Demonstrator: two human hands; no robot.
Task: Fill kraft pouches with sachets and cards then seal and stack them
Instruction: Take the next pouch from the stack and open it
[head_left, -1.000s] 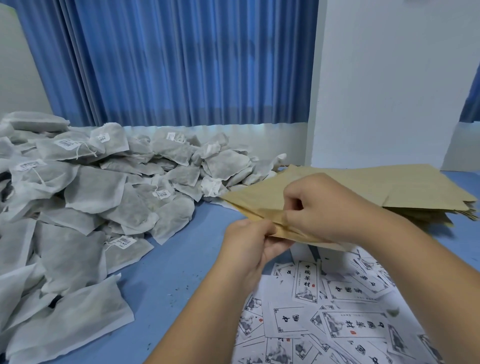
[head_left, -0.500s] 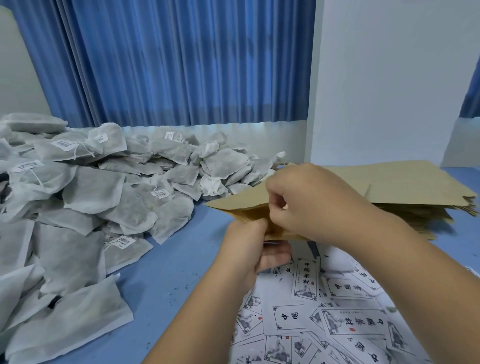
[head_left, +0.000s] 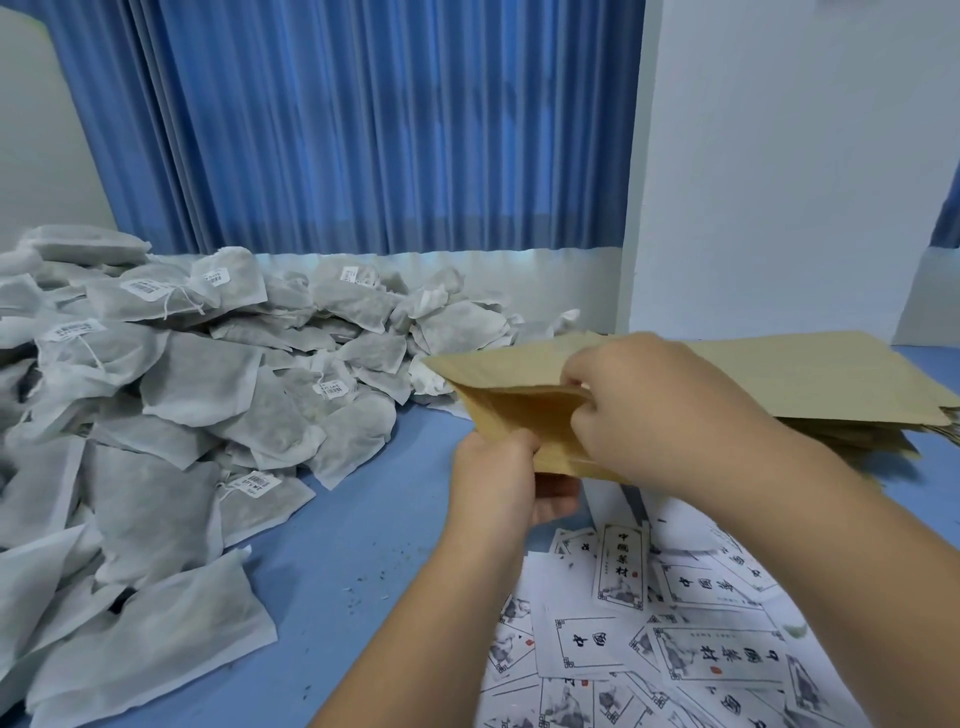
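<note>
- Kraft pouch (head_left: 514, 400) is held above the counter (head_left: 363, 525), its near edge clamped by the fingers of the left hand (head_left: 498, 483).
- Its upper wall is gripped by the right hand (head_left: 644, 415); the fingertips are hidden.
- Cards (head_left: 649, 654) below the fingers are cut off by the frame.

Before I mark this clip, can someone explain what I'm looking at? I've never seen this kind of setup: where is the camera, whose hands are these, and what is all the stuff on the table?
There is no machine here. A person works with bare hands, and the one picture comes from a camera worn on their head, looking forward and down. The left hand and right hand both grip one kraft pouch at its mouth, which is spread open above the blue table. To the left lies a big pile of grey-white sachets, some with small labels on strings. At the bottom right, printed cards lie scattered. Behind the right hand sits a stack of flat pouches. A blue curtain hangs at the back.
</note>
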